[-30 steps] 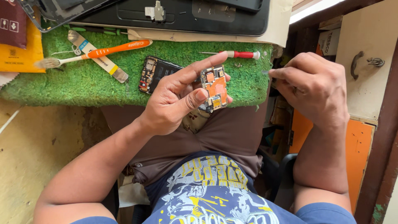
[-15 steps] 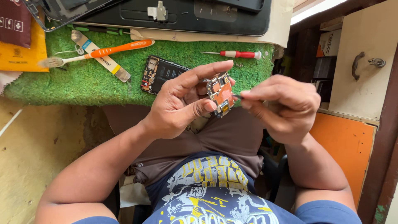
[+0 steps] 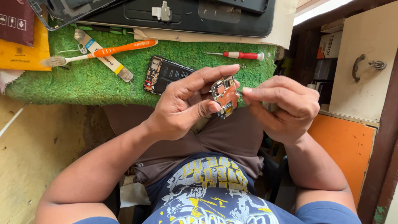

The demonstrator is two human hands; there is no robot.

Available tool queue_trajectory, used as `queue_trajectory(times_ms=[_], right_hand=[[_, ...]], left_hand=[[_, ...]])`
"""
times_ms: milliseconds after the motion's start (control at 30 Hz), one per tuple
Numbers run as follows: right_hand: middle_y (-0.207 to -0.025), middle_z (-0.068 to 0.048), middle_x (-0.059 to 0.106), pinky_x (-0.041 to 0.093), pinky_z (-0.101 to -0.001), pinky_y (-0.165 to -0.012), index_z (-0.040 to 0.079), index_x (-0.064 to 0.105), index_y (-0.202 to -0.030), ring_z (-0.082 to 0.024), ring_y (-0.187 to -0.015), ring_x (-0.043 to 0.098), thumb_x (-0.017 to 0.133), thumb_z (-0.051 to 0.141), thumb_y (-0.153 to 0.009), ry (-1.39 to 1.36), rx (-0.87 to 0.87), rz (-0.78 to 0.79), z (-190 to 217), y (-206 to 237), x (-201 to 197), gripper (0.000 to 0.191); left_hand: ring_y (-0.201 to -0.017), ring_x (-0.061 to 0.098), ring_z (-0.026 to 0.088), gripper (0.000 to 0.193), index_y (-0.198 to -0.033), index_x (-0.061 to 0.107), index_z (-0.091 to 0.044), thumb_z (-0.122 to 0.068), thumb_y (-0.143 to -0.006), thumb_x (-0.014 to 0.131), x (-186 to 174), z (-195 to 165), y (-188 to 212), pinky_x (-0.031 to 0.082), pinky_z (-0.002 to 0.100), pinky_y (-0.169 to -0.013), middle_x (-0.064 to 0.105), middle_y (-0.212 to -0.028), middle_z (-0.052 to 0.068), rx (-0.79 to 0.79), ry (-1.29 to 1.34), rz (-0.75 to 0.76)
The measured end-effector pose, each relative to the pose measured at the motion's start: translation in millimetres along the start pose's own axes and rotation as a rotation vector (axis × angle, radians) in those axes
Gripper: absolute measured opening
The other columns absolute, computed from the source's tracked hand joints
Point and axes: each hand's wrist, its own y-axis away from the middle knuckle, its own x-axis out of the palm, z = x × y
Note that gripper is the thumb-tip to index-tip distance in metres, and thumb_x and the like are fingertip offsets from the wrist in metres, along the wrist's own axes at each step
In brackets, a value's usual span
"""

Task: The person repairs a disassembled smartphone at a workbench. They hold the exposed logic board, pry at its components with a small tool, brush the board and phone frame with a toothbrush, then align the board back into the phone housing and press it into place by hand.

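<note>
My left hand [image 3: 184, 105] pinches a small orange and silver phone circuit board [image 3: 225, 96] between thumb and fingers, above my lap at the front edge of the green turf mat [image 3: 103, 89]. My right hand [image 3: 282, 105] is at the board's right side, its thumb and forefinger pressed together around something thin touching the board's edge; I cannot make out what it is. An opened phone [image 3: 166, 74] with its battery showing lies on the mat just behind my left hand.
On the mat lie an orange-handled toothbrush [image 3: 103, 52], a flat metal tool [image 3: 103, 56] and a red-handled screwdriver [image 3: 238, 54]. A black laptop base [image 3: 186, 16] sits at the back. Yellow and maroon packets [image 3: 18, 41] are at left. A cream cabinet door with handle [image 3: 360, 66] stands at right.
My right hand has moved left from beside the cabinet to the board's right edge. My left hand has tilted the board slightly and lowered it.
</note>
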Motion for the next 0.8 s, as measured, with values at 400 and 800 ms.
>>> queue_trajectory(times_ms=[400, 800], right_hand=[[-0.092, -0.008, 0.059, 0.047, -0.0314, -0.067, 0.005, 0.075, -0.111, -0.021, -0.078, 0.058, 0.074, -0.010, -0.081, 0.171, -0.169, -0.111, 0, -1, 5, 0.033], [-0.100, -0.002, 0.049, 0.043, -0.0284, -0.070, 0.016, 0.080, -0.119, -0.019, -0.088, 0.051, 0.082, -0.003, -0.086, 0.327, -0.271, -0.044, -4, 9, 11, 0.039]], left_hand=[[-0.131, 0.057, 0.014, 0.054, -0.158, 0.041, 0.000, 0.000, -0.110, 0.067, 2, 4, 2, 0.049, 0.030, -0.118, 0.053, -0.149, 0.008, -0.013, 0.082, 0.008], [-0.132, 0.052, 0.013, 0.052, -0.154, 0.043, -0.002, 0.002, -0.109, 0.069, -1, 7, 2, 0.050, 0.029, -0.116, 0.050, -0.151, 0.006, 0.025, 0.039, 0.020]])
